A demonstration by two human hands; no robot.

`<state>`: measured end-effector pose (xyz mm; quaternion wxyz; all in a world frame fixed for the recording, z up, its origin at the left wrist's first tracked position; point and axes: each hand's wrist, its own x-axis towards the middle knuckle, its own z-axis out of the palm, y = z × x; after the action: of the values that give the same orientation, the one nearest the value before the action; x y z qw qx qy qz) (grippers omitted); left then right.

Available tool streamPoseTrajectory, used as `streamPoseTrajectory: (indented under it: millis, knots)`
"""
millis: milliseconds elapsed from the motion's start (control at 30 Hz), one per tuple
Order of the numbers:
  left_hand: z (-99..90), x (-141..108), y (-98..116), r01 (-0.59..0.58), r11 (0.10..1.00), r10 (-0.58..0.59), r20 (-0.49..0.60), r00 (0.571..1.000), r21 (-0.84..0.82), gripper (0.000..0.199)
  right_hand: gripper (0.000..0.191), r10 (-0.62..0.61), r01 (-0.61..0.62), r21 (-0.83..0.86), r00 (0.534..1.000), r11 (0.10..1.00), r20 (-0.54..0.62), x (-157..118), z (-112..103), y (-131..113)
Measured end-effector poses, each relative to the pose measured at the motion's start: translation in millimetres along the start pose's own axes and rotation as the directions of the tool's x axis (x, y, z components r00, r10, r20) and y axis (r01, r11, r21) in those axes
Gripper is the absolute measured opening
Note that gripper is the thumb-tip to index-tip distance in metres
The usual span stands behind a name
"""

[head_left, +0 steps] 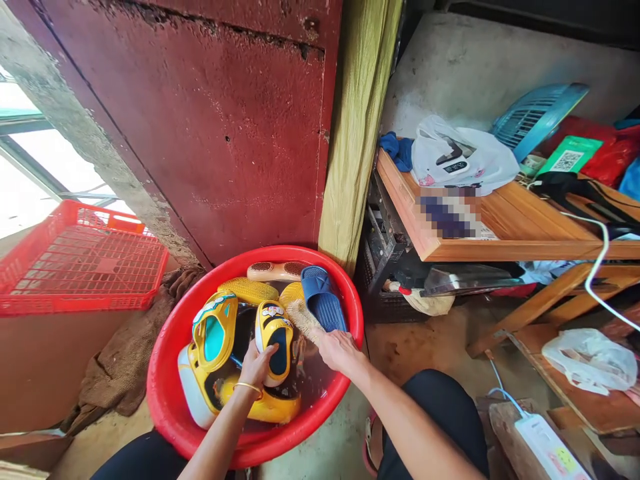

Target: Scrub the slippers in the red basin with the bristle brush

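Note:
My left hand (257,368) is closed on a small yellow shoe (275,327) with a dark blue inside, held over the water. Closed round a pale bristled brush (303,319), my right hand (339,348) is just right of that shoe. Both are within a red basin (163,353) of murky water. A blue slipper (324,303) lies behind my right hand. At the left of the basin are a yellow clog with a turquoise inside (215,333) and a yellow and white shoe (195,390). Another yellow shoe (280,408) floats below my left hand.
A red door (225,133) stands behind the basin. A red crate (95,253) and brown sacking (117,363) are at the left. On the right are a wooden table (505,250), a low shelf and a power strip (550,447).

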<state>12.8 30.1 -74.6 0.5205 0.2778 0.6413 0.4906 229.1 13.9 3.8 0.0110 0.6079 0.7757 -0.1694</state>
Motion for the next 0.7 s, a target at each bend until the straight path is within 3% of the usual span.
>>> streamPoseTrajectory:
  millis: [100, 200, 267, 400, 533, 700]
  knots:
    - [-0.8, -1.4, 4.0, 0.043, 0.995, -0.041, 0.026, 0.999, -0.089, 0.034, 0.051, -0.022, 0.030, 0.113, 0.997, 0.993, -0.070, -1.9, -7.8, 1.9]
    - [-1.0, -3.7, 12.6, 0.096, 0.975, -0.085, 0.063, 0.994, -0.202, 0.028, 0.054, -0.100, 0.144, 0.222, 0.975, 0.964, -0.200, -8.6, -11.8, -5.5]
    - [-0.3, -6.2, 19.4, 0.173, 0.937, -0.143, 0.121, 0.982, -0.303, 0.028, 0.055, -0.168, 0.207, 0.183, 0.963, 0.961, -0.210, -15.0, -10.2, -15.1]
    - [2.8, -11.6, 28.1, 0.262, 0.873, -0.192, 0.204, 0.960, -0.411, 0.036, 0.059, -0.264, 0.267, 0.011, 0.957, 0.964, -0.123, -23.5, -7.5, -30.0]
    - [5.0, -11.5, 24.4, 0.177, 0.893, -0.134, 0.132, 0.982, -0.415, 0.039, 0.058, -0.162, 0.160, -0.034, 0.982, 0.987, -0.095, -26.7, -19.2, -26.2]
    - [4.4, -8.2, 13.5, 0.015, 0.957, -0.018, -0.006, 1.000, -0.289, 0.049, 0.054, -0.230, 0.230, 0.017, 0.970, 0.973, 0.076, -50.7, -31.4, -23.4]
